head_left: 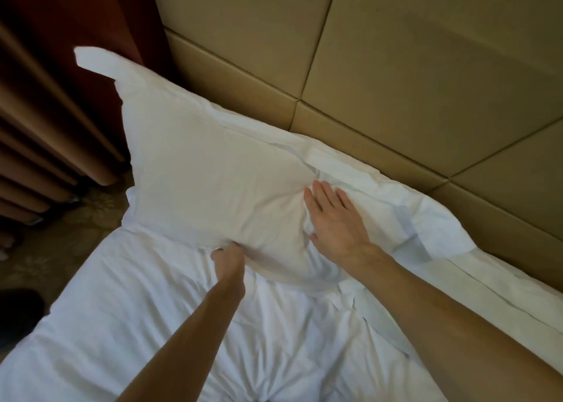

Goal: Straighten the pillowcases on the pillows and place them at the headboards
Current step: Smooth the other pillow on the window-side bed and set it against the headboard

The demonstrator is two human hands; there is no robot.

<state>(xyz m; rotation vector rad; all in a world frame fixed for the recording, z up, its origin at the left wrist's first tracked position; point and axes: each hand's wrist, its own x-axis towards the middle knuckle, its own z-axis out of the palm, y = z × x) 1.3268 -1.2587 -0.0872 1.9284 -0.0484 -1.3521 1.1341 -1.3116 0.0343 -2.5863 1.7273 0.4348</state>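
Note:
A white pillow (207,170) in a white pillowcase lies on the bed against the padded beige headboard (396,75). A loose flap of its case sticks up at the far left corner. My left hand (229,260) grips the pillow's near edge, fingers curled into the cloth. My right hand (333,218) lies flat on the pillow's right part, fingers straight, pressing the fabric, which is creased around it. A second white pillow or pillowcase edge (426,218) lies to the right along the headboard, partly under the first.
A rumpled white duvet (182,325) covers the bed in front of me. Brown pleated curtains (39,133) hang at the left, over patterned carpet (61,234). A dark object (18,310) sits on the floor at the lower left.

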